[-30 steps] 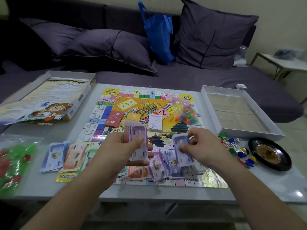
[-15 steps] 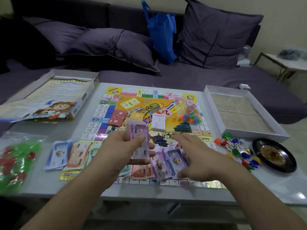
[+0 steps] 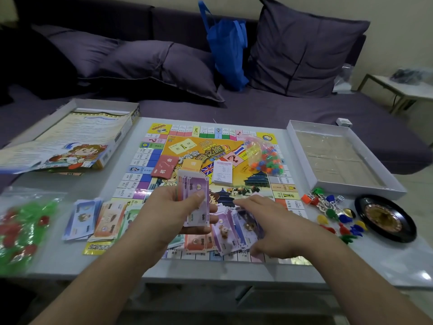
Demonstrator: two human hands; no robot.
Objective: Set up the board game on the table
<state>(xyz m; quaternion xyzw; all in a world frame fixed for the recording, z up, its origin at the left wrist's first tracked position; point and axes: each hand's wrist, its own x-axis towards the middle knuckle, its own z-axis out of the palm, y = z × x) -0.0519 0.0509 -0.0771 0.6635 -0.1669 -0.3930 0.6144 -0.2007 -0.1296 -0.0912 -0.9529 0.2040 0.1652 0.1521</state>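
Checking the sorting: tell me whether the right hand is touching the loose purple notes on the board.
Touching. The head view shows the right hand lying flat, fingers spread, on the loose purple notes, with no gap visible under the fingers.

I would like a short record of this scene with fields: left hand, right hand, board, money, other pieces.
left hand: left hand holds a stack of purple notes
right hand: right hand reaches flat over the loose notes
board: game board lies open on the table
money: sorted piles left of the hands
other pieces: pawns, roulette wheel, bag of beads
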